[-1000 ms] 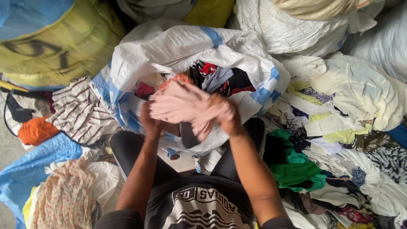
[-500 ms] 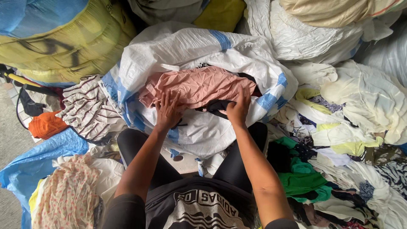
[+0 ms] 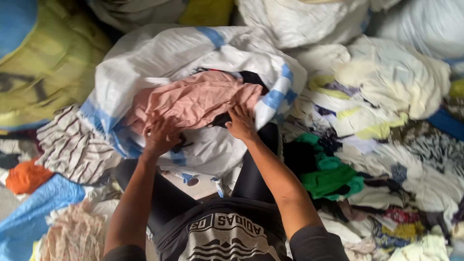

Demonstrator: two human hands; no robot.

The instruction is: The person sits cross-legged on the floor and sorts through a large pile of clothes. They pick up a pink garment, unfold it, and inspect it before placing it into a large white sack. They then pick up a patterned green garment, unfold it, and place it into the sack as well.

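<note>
Hands, two, both bare, at the mouth of one white woven sack with blue stripes (image 3: 193,53): left hand (image 3: 162,137) palm-down, fingers spread and pressed flat on the near left edge of one crumpled pink garment (image 3: 193,99); right hand (image 3: 241,123) likewise flat, fingers splayed on its near right edge, gripping nothing. Pink garment spread across the sack's opening, over dark clothes inside. Left of the sack, one striped cloth (image 3: 67,150) and one orange piece (image 3: 24,176); right of it, one green garment (image 3: 328,176) amid a loose pale heap.

Striped cloth (image 3: 72,147), green garment (image 3: 328,176) (crumpled), yellow sack (image 3: 53,63) nearby.
</note>
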